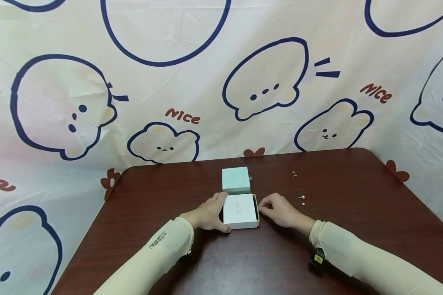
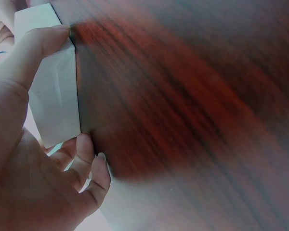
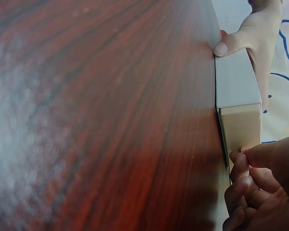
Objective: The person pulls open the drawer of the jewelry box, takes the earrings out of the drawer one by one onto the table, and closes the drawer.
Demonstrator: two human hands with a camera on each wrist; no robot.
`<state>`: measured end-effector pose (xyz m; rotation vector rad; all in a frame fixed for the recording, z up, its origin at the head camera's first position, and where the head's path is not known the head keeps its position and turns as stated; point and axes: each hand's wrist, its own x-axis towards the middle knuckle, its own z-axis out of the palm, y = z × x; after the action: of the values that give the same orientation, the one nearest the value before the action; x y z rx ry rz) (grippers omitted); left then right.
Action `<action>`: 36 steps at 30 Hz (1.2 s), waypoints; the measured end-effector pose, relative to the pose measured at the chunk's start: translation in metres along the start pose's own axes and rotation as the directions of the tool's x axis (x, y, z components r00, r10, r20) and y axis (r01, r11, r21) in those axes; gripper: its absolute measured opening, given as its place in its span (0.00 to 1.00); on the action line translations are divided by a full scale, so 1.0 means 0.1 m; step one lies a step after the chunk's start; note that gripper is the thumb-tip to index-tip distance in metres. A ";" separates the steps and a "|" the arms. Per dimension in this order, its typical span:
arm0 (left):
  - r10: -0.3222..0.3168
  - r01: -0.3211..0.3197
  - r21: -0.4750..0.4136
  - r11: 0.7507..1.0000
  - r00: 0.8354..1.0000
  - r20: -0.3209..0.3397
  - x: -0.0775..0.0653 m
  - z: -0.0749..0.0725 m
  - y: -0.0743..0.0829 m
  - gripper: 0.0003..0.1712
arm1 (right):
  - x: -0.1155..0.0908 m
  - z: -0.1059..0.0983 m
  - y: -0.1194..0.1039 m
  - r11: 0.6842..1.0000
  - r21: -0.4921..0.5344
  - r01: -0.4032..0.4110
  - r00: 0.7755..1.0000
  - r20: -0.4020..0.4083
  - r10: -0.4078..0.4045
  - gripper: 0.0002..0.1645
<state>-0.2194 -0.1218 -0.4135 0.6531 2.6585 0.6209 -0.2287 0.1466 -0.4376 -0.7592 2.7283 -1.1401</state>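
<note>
A white slide-out box (image 1: 239,209) lies on the table in the head view, with its tan inner drawer (image 3: 242,124) sticking out a little on the right. My left hand (image 1: 208,211) grips the box's left side, thumb (image 2: 50,39) at the near edge and fingers round toward the far side. At the drawer's end, my right hand (image 1: 278,210) pinches a small brownish pull tab (image 3: 240,148) between thumb and forefinger, the other fingers curled. The box's contents are hidden under its white sleeve.
Directly behind the white box stands a mint-green box (image 1: 236,178) with a small tab on its right side. To the right lie two small pearl-tipped pieces (image 1: 303,197) and, farther back, small gold-coloured pieces (image 1: 293,173). A patterned cloth (image 1: 214,90) hangs behind the table.
</note>
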 end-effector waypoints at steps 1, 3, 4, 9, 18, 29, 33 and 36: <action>0.000 0.000 0.000 1.000 1.000 0.001 0.00 0.00 0.00 0.64 | 0.00 0.00 0.00 1.000 0.001 -0.001 1.000 0.001 0.001 0.10; 0.002 -0.002 0.000 1.000 1.000 0.000 0.00 0.00 0.00 0.64 | 0.00 0.00 -0.01 1.000 0.001 -0.003 1.000 0.001 0.003 0.10; 0.002 -0.002 0.001 1.000 1.000 0.000 0.00 0.00 0.00 0.64 | 0.00 0.00 -0.01 1.000 0.002 -0.004 1.000 0.002 0.004 0.10; 0.001 -0.001 0.007 1.000 1.000 0.001 0.00 0.01 -0.01 0.64 | 0.01 0.01 0.00 1.000 0.005 -0.007 1.000 0.006 0.007 0.10; -0.006 0.006 0.005 1.000 1.000 0.005 0.01 0.00 -0.01 0.64 | 0.02 0.01 -0.01 1.000 -0.007 -0.001 1.000 -0.005 0.001 0.10; -0.005 0.005 0.002 1.000 1.000 0.004 0.00 0.01 -0.01 0.65 | 0.03 0.02 -0.04 1.000 -0.003 -0.006 1.000 0.002 0.006 0.10; -0.005 0.005 0.000 1.000 1.000 0.004 0.00 0.00 -0.01 0.64 | 0.03 0.03 -0.05 1.000 -0.003 -0.008 1.000 0.005 0.008 0.10; -0.004 0.004 -0.004 1.000 1.000 0.006 0.00 0.00 0.00 0.64 | 0.04 0.03 -0.05 1.000 -0.002 -0.012 1.000 0.010 0.012 0.10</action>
<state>-0.2193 -0.1221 -0.4134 0.6475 2.6514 0.6222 -0.2292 0.1396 -0.4356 -0.7462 2.7223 -1.1285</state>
